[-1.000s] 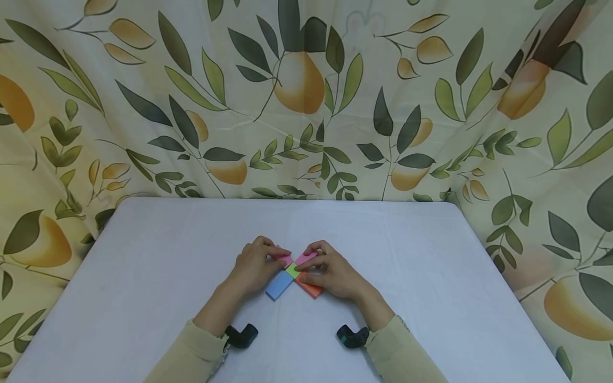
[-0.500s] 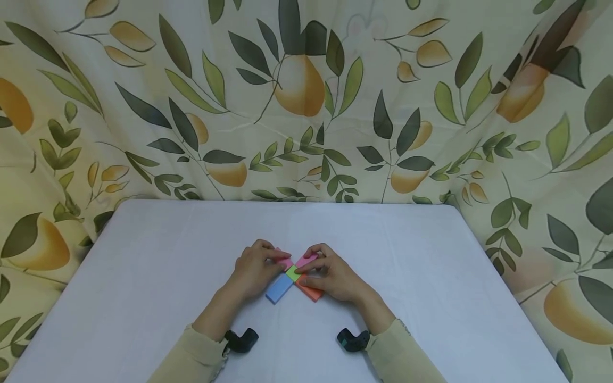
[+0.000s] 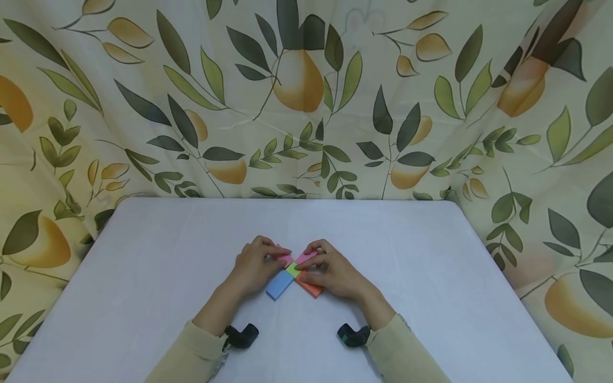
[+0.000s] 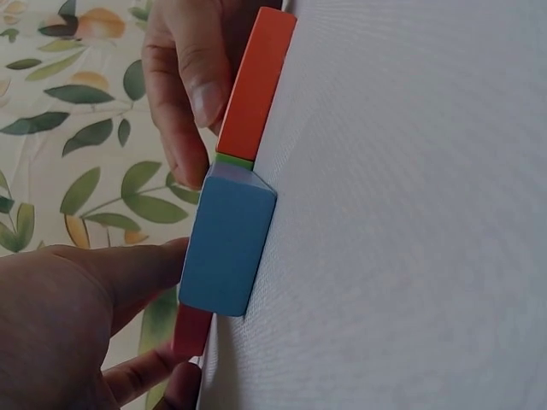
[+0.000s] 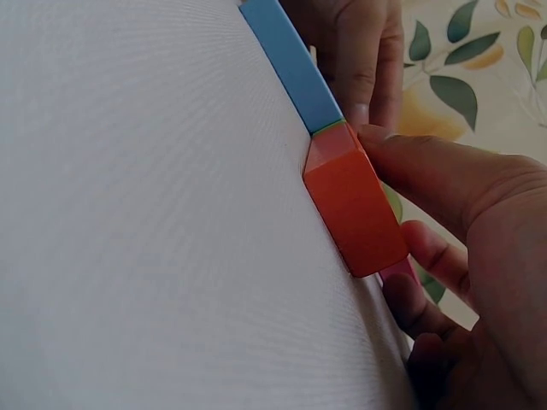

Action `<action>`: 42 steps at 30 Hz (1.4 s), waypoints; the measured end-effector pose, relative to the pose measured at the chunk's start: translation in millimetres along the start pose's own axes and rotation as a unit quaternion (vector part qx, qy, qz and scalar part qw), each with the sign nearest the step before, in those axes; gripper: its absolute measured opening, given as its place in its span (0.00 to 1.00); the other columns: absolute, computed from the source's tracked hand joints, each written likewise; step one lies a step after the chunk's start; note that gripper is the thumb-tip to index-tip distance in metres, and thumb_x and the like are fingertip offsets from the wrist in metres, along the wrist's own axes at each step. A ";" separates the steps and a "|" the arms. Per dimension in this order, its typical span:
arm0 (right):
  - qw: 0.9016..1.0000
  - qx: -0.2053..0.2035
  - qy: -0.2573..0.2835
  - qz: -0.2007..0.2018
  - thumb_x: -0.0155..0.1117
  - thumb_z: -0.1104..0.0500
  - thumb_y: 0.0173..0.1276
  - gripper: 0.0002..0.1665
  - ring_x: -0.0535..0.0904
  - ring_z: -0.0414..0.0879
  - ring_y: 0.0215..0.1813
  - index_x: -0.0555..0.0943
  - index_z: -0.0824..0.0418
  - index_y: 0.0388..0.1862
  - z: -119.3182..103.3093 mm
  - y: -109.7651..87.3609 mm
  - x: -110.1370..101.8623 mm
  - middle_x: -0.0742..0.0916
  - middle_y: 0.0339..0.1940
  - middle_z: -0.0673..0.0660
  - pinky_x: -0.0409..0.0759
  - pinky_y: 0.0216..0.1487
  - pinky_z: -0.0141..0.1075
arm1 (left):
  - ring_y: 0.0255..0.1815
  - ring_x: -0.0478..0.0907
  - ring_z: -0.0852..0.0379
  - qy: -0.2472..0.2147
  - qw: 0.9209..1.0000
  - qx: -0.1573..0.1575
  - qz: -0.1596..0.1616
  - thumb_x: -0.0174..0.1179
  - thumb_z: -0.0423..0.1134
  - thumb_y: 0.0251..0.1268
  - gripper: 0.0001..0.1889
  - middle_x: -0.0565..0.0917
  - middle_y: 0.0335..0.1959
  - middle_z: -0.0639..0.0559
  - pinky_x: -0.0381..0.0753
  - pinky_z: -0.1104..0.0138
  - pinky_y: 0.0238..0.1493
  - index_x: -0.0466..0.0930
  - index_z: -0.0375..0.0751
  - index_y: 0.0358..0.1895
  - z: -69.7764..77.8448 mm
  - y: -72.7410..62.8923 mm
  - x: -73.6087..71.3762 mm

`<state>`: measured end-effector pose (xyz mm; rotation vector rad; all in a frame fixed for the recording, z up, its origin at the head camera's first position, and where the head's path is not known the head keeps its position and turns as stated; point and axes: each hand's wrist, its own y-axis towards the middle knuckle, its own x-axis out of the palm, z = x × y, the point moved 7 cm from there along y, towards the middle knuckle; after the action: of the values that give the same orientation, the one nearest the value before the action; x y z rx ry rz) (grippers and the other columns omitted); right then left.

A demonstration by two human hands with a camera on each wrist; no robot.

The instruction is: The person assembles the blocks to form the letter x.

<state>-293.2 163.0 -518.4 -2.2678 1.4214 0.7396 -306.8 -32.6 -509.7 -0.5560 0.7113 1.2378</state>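
Note:
Flat coloured blocks form an X on the table in the head view. At its centre is a small green block (image 3: 292,270). A blue block (image 3: 280,286) runs to the near left, an orange block (image 3: 311,289) to the near right. My left hand (image 3: 254,267) pinches the far-left pink block (image 3: 287,260), partly covered by its fingers. My right hand (image 3: 339,274) holds the far-right pink block (image 3: 305,257), with one fingertip at the green block and the thumb on the orange block. In the left wrist view, the blue block (image 4: 229,248) hides part of the pink one.
A white cloth covers the table (image 3: 167,244), whose far edge meets a leaf-and-fruit patterned curtain (image 3: 306,133). Black devices sit at the left wrist (image 3: 242,336) and the right wrist (image 3: 353,335), beside the sleeves.

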 end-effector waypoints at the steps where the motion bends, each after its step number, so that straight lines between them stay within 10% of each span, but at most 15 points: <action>1: 1.000 0.000 -0.001 -0.001 0.77 0.51 0.65 0.12 0.68 0.48 0.72 0.91 0.37 0.46 0.1 0.5 -0.3 0.75 0.64 0.41 0.66 0.73 0.54 | 0.59 0.71 0.47 0.000 1.000 -0.001 0.000 0.68 0.51 0.69 0.12 0.77 0.58 0.52 0.69 0.45 0.59 0.89 0.68 0.53 0.3 0.2 -0.4; 42: 1.000 -0.016 0.004 0.021 0.77 0.53 0.64 0.13 0.73 0.46 0.62 0.91 0.40 0.48 -3.9 1.3 -2.9 0.77 0.59 0.43 0.71 0.63 0.47 | 0.56 0.72 0.50 -0.008 1.000 -0.015 0.007 0.67 0.48 0.69 0.13 0.78 0.55 0.53 0.71 0.49 0.55 0.89 0.67 0.54 0.4 0.4 -0.1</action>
<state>-294.5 162.4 -513.6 -2.2731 1.4745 0.7716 -307.1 -32.3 -509.3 -0.5661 0.6848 1.2658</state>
